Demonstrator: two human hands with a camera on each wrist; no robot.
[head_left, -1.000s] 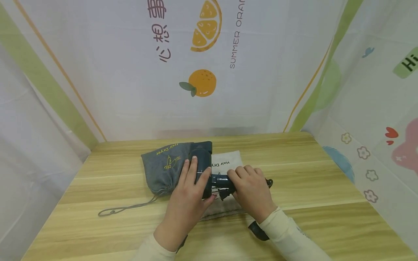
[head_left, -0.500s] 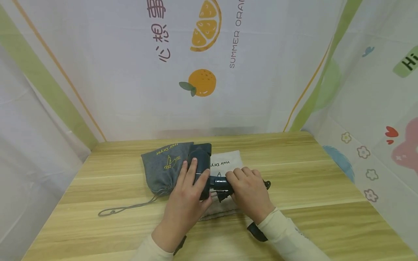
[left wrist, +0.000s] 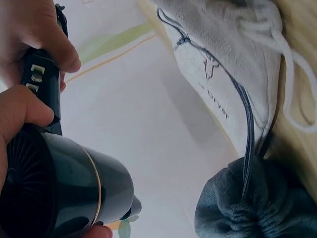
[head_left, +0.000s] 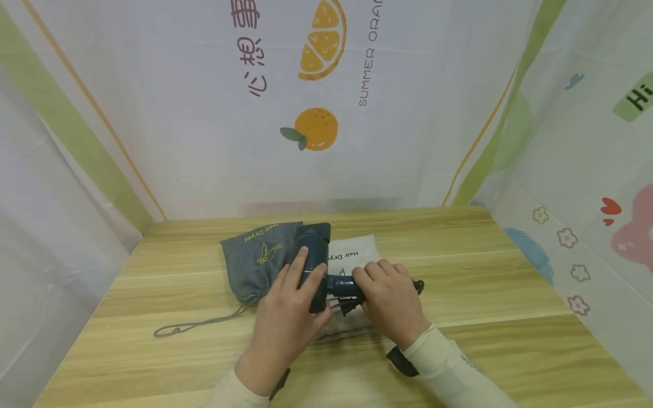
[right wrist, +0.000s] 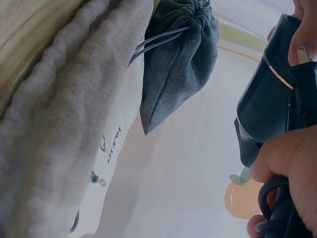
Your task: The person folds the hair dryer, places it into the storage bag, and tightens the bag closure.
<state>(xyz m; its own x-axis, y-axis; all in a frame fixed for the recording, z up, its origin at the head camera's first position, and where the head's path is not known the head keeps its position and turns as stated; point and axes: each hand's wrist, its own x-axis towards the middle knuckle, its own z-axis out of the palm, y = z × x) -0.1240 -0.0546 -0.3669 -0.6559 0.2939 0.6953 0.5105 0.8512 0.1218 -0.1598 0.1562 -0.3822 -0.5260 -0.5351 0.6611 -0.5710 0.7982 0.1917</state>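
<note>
Both hands hold a dark blue hair dryer (head_left: 314,255) above the table, its handle pointing right. My left hand (head_left: 287,309) grips the barrel, fingers spread over the top and thumb on the near side. My right hand (head_left: 391,297) curls round the handle together with a black cord (right wrist: 275,198) bundled against it. From below the handle a two-pin plug (head_left: 348,306) sticks out toward the left. Switches (left wrist: 37,74) show on the handle in the left wrist view. A thin gold ring (left wrist: 97,186) circles the barrel.
A grey drawstring bag (head_left: 255,258) lettered "Hair Dryer" lies to the left, its cord loop (head_left: 173,331) trailing across the wooden table (head_left: 153,374). Beneath the dryer lies a white drawstring bag (head_left: 363,249). Printed curtains (head_left: 408,141) hang behind the table.
The dryer has shifted very slightly left. My left hand's fingers have slid a little toward me along the barrel. The right hand's grip looks the same.
</note>
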